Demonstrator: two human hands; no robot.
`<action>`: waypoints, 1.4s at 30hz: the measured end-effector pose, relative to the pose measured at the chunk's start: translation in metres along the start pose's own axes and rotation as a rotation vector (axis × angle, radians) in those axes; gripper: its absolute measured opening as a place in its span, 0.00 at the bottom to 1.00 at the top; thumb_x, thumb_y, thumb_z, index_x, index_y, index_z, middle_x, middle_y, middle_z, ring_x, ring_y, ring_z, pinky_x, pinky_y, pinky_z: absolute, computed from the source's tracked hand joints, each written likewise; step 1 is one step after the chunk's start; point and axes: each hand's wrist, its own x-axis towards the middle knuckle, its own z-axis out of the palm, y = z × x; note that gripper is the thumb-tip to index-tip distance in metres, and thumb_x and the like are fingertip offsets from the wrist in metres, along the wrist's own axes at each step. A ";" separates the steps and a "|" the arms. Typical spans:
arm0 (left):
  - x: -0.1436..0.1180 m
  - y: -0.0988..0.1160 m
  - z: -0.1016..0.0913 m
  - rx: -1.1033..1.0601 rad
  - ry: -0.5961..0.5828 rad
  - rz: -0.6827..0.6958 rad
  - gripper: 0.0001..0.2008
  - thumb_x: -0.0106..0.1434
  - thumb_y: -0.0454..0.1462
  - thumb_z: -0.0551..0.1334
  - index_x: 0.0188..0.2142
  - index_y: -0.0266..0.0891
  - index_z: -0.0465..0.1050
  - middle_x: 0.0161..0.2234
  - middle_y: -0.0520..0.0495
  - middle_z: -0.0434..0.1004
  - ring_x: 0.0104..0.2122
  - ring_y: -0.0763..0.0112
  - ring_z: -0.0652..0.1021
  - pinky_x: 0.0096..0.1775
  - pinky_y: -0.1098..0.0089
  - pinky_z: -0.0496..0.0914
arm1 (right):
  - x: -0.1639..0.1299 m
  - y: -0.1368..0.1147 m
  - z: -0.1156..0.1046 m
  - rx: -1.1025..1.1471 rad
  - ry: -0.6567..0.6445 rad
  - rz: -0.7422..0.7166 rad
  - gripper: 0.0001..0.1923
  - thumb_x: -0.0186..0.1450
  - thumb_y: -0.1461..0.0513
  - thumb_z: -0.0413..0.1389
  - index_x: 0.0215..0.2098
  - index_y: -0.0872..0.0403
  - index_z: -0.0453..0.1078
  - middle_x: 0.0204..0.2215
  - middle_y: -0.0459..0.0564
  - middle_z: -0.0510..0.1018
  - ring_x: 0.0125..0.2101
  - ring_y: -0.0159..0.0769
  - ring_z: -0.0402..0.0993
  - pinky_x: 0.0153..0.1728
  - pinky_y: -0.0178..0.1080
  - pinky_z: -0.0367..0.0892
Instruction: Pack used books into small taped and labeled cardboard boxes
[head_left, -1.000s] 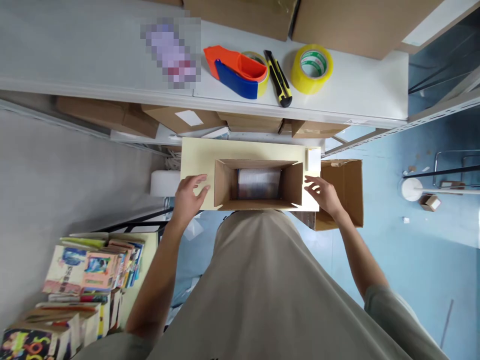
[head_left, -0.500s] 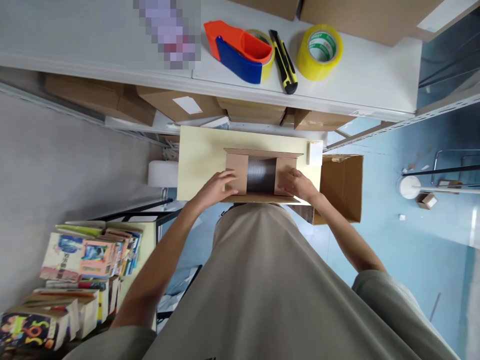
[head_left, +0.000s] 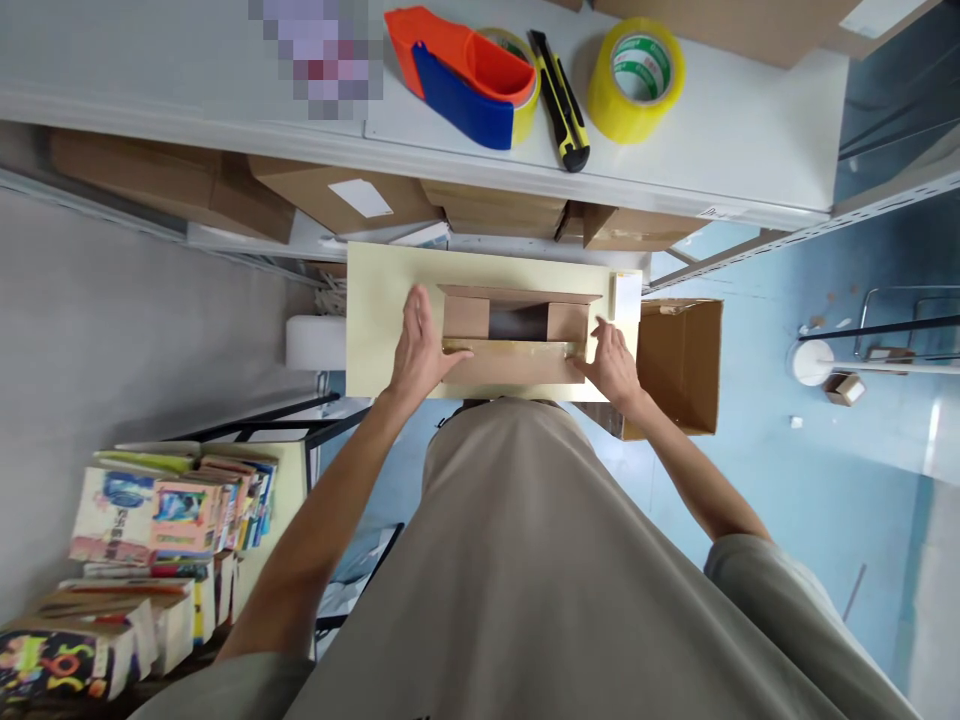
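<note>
A small brown cardboard box (head_left: pixel 517 335) sits on a pale yellow table (head_left: pixel 375 300) in front of me. Its two side flaps are folded inward and the near long flap is folded over them; a dark gap still shows in the middle. My left hand (head_left: pixel 418 348) lies flat at the box's left end, thumb pressing on the near flap. My right hand (head_left: pixel 613 362) presses on the right end of that same flap. What is inside the box is hidden.
On the white shelf (head_left: pixel 735 130) above lie an orange-and-blue tape dispenser (head_left: pixel 465 75), a yellow utility knife (head_left: pixel 559 100) and a yellow tape roll (head_left: pixel 636 78). An open carton (head_left: pixel 679 360) stands to the right. Stacked books (head_left: pixel 172 510) lie lower left.
The box's side flaps were folded inward by both hands, then the near long flap came up over them. The wrapped item inside went out of sight.
</note>
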 end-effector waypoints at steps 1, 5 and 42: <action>0.006 0.003 0.000 0.020 0.029 0.055 0.71 0.58 0.59 0.85 0.85 0.37 0.47 0.82 0.19 0.56 0.81 0.31 0.63 0.78 0.41 0.63 | 0.003 -0.001 0.005 -0.011 0.063 0.013 0.49 0.77 0.54 0.63 0.86 0.62 0.49 0.74 0.74 0.73 0.74 0.65 0.71 0.72 0.64 0.74; 0.012 0.006 -0.010 0.059 -0.012 0.203 0.64 0.59 0.55 0.85 0.83 0.38 0.56 0.80 0.21 0.60 0.83 0.27 0.58 0.81 0.34 0.55 | 0.003 0.005 0.010 -0.033 0.124 -0.064 0.58 0.78 0.55 0.61 0.89 0.60 0.26 0.86 0.73 0.50 0.85 0.62 0.52 0.79 0.64 0.64; 0.056 -0.024 -0.003 -0.212 -0.048 -0.452 0.14 0.69 0.41 0.71 0.52 0.42 0.82 0.56 0.40 0.91 0.46 0.56 0.92 0.55 0.60 0.83 | 0.073 -0.022 -0.004 0.387 -0.144 0.317 0.08 0.73 0.64 0.61 0.50 0.48 0.77 0.57 0.52 0.90 0.48 0.45 0.91 0.50 0.43 0.82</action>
